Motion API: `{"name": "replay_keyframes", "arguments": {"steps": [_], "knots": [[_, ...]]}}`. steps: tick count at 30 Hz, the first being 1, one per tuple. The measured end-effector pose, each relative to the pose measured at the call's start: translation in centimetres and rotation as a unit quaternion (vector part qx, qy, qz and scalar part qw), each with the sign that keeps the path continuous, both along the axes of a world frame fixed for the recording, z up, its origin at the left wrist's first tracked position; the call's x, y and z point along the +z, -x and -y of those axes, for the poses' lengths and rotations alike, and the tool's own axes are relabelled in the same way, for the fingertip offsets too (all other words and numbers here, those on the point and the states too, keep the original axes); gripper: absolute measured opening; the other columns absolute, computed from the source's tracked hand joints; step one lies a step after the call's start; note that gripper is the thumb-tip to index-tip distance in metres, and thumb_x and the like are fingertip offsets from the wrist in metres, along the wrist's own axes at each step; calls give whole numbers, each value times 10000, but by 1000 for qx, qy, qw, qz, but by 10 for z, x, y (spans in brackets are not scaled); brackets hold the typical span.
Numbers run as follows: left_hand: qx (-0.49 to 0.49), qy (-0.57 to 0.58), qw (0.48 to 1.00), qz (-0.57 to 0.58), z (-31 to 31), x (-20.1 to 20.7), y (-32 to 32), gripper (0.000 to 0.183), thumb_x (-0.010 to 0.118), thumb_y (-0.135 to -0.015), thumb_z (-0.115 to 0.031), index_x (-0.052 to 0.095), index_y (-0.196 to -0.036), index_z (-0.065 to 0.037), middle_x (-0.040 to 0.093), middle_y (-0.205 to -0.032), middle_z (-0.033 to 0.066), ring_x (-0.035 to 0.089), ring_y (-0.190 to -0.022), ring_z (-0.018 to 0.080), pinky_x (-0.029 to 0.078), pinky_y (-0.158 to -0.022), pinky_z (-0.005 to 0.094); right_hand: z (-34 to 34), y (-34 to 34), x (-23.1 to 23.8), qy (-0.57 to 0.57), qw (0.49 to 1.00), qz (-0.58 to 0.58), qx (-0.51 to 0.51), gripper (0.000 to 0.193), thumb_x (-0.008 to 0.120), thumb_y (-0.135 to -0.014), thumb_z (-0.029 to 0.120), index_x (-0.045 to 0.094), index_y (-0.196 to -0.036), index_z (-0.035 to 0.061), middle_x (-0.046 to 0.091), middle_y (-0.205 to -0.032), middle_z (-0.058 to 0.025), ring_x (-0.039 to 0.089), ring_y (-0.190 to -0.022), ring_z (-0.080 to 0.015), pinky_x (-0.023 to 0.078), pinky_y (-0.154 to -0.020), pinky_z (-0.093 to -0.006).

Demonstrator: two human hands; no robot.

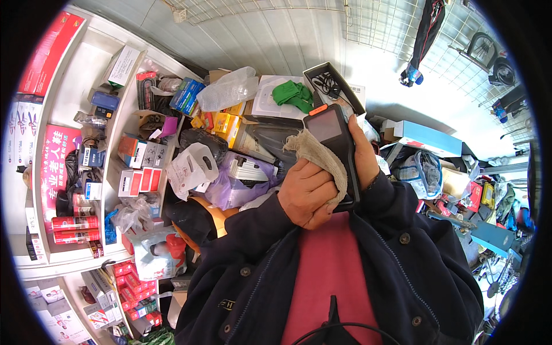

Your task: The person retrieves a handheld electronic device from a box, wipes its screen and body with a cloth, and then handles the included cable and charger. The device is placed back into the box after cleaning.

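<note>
My left hand point(310, 194) is closed on a beige, coarse-woven cloth point(322, 156). The cloth lies against the side of a black handheld device point(348, 150) with a grey screen and an orange piece at its top corner. My right hand point(364, 154) grips the device along its right side, thumb pointing up; its other fingers are hidden behind. The device is tilted, and its lower part is partly covered by the cloth and my left hand. Just beyond it, an open box point(357, 104) contains black cables point(326, 84). A green cloth point(292, 94) lies to the box's left.
White shelves point(123, 86) with many small boxes stand at the left. Beyond my hands is a pile with a clear plastic package point(230, 89), a white plastic bag point(192, 171) and a purple bag point(230, 195). At right are a blue box point(426, 137) and mixed clutter.
</note>
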State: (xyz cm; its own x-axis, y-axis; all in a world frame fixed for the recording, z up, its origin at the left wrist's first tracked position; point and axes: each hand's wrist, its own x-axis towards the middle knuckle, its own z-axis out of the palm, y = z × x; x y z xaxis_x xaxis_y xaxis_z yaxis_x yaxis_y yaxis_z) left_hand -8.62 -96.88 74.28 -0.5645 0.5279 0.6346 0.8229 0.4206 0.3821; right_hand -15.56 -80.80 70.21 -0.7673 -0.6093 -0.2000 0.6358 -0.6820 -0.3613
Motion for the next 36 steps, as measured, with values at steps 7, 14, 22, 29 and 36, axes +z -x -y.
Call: {"name": "replay_keyframes", "arguments": {"steps": [7, 14, 22, 29, 36], "knots": [[-42, -64, 997, 30, -5, -2, -7, 283, 606, -756, -250, 651, -887, -3, 630, -891, 173, 612, -804, 363, 459, -740, 439, 0, -1, 5, 21, 999, 33, 6, 610, 432, -1072, 550, 583, -1337, 22, 689, -1238, -159, 690, -1061, -276, 556, -959, -385], [-65, -102, 992, 26, -6, -5, -10, 266, 595, -774, -243, 642, -863, 3, 624, -839, 166, 608, -736, 360, 458, -673, 430, -1, 0, -1, 10, 999, 38, -1, 633, 437, -1062, 573, 585, -1328, 18, 691, -1226, -164, 693, -1057, -285, 564, -948, -395], [-100, -157, 979, 78, -6, -13, -16, 275, 566, -863, -268, 646, -871, -5, 636, -841, 159, 626, -713, 343, 465, -619, 414, -3, 7, -6, 30, 999, 40, -7, 651, 429, -1063, 574, 570, -1348, 5, 677, -1252, -181, 692, -1076, -315, 562, -973, -412], [68, -650, 682, 328, -6, -5, -33, 662, 472, -1036, -517, 570, -1303, 81, 671, -1236, 175, 671, -1104, 313, 516, -994, 433, -18, 13, -4, 100, 992, 9, 78, 725, 335, -1060, 628, 541, -1398, 20, 653, -1277, -217, 691, -1066, -345, 611, -871, -499], [198, -146, 960, 132, 6, 0, -15, 360, 565, -949, -242, 635, -1106, 74, 665, -957, 215, 655, -859, 408, 519, -794, 451, -6, 14, -8, 4, 1000, 28, 9, 692, 368, -1059, 618, 565, -1361, 28, 680, -1226, -192, 693, -1058, -317, 603, -877, -473]]}}
